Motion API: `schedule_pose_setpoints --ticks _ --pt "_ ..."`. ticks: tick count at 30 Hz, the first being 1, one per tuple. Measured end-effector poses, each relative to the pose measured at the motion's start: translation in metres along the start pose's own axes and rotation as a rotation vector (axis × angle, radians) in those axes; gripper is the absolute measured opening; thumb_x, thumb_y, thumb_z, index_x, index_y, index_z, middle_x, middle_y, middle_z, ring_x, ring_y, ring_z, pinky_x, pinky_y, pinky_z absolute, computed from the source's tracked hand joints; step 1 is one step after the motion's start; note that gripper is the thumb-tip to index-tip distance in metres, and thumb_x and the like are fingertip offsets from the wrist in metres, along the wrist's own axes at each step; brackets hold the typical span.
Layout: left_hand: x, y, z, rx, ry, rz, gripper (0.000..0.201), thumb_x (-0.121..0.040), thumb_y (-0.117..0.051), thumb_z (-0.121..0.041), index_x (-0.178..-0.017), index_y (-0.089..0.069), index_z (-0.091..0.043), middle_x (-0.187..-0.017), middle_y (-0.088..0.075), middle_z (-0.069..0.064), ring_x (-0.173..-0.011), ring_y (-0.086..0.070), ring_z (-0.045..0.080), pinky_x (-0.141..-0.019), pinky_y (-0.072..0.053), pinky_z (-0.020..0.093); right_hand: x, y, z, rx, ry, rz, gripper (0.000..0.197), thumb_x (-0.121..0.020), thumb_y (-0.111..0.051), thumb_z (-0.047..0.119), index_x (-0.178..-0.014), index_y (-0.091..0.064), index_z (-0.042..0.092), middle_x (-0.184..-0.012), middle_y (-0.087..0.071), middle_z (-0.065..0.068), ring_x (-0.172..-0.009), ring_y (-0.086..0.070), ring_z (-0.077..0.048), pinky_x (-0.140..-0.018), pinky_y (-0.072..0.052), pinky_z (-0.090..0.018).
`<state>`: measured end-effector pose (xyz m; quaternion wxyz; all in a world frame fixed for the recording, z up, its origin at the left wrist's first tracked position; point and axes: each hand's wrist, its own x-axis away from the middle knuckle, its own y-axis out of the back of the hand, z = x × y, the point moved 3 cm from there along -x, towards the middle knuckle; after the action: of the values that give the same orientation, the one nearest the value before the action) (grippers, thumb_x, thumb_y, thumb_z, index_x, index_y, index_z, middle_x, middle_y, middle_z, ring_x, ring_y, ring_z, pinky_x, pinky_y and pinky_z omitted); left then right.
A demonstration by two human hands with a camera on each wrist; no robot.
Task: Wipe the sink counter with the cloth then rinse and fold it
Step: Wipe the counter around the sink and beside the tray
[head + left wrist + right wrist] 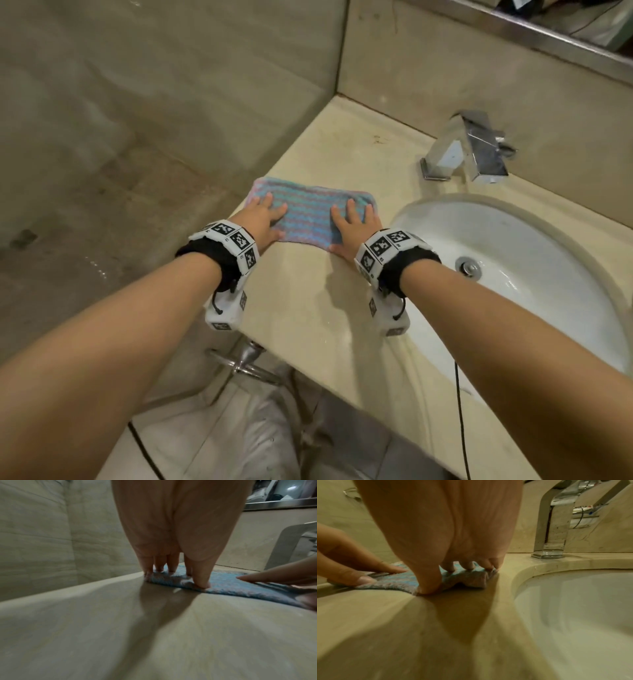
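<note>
Head view: cloth [310,214] flat on table [308,308], left of sink [513,274]; left hand [262,219] and right hand [352,228] pressing its ends, fingers spread straight.
Left wrist: fingers [202,577] planted on cloth, gripping nothing.
Right wrist: same; faucet [553,534] beyond.

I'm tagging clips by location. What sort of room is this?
Most likely a bathroom: an oval white basin set into a beige stone counter, a square chrome tap behind it, tiled walls, and a mirror's metal edge above.
</note>
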<state>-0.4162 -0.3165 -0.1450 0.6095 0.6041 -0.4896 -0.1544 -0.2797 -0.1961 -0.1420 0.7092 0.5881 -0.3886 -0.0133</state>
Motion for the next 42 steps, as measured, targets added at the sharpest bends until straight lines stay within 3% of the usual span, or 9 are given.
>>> schedule_pose_setpoints --ticks 9,16,22,27,37,42 --pt "0.073 -0.028 0.027 0.071 0.139 -0.062 0.061 -0.094 -0.049 -0.032 -0.148 -0.022 -0.021 -0.158 -0.007 0.013 -0.146 -0.01 0.029 -0.118 -0.019 0.038 0.03 -0.024 0.042 0.052 0.117 -0.016 0.076 -0.092 -0.042 0.051 -0.15 0.001 0.027 -0.159 0.01 -0.008 -0.144 0.008 -0.042 -0.12 -0.002 -0.047" --pt "0.108 -0.041 0.03 0.098 0.182 -0.064 0.062 -0.093 -0.05 -0.032 -0.148 -0.023 -0.021 -0.158 -0.008 0.013 -0.146 -0.011 0.033 -0.117 -0.017 0.037 0.053 -0.04 0.055 0.049 0.166 -0.01 0.075 -0.093 -0.041 0.05 -0.15 0.002 0.027 -0.159 0.012 -0.007 -0.145 0.009 -0.04 -0.12 -0.003 -0.048" --pt "0.128 -0.047 0.026 0.11 0.197 -0.073 0.06 -0.094 -0.048 -0.032 -0.148 -0.023 -0.022 -0.159 -0.007 0.01 -0.146 -0.008 0.03 -0.116 -0.018 0.037 0.066 -0.052 0.059 0.084 0.141 0.011 0.07 -0.096 -0.031 0.05 -0.149 0.01 0.029 -0.158 0.017 -0.004 -0.145 0.013 -0.038 -0.116 -0.001 -0.058" --pt "0.131 -0.055 0.025 0.072 0.179 -0.005 0.059 -0.098 -0.04 -0.032 -0.149 -0.014 -0.022 -0.159 0.001 0.011 -0.147 0.002 0.032 -0.119 -0.013 0.041 0.073 -0.066 0.056 0.126 0.115 0.009 0.065 -0.097 -0.017 0.053 -0.147 0.017 0.03 -0.157 0.023 -0.002 -0.144 0.02 -0.036 -0.11 0.003 -0.067" --pt "0.129 -0.066 0.031 -0.041 0.097 0.066 0.058 -0.101 -0.028 -0.031 -0.15 -0.001 -0.017 -0.157 0.011 0.019 -0.145 0.008 0.039 -0.118 0.002 0.041 0.074 -0.074 0.055 0.08 0.079 0.026 0.063 -0.096 -0.015 0.054 -0.147 0.017 0.032 -0.156 0.024 0.001 -0.144 0.022 -0.032 -0.11 0.004 -0.066" --pt "0.131 -0.067 0.033 -0.112 0.04 0.085 0.057 -0.102 -0.024 -0.029 -0.15 0.003 -0.015 -0.156 0.011 0.021 -0.144 0.007 0.04 -0.119 0.003 0.041 0.086 -0.078 0.061 0.051 0.027 0.026 0.064 -0.096 -0.015 0.054 -0.147 0.017 0.032 -0.157 0.023 0.001 -0.144 0.022 -0.031 -0.111 0.004 -0.065"
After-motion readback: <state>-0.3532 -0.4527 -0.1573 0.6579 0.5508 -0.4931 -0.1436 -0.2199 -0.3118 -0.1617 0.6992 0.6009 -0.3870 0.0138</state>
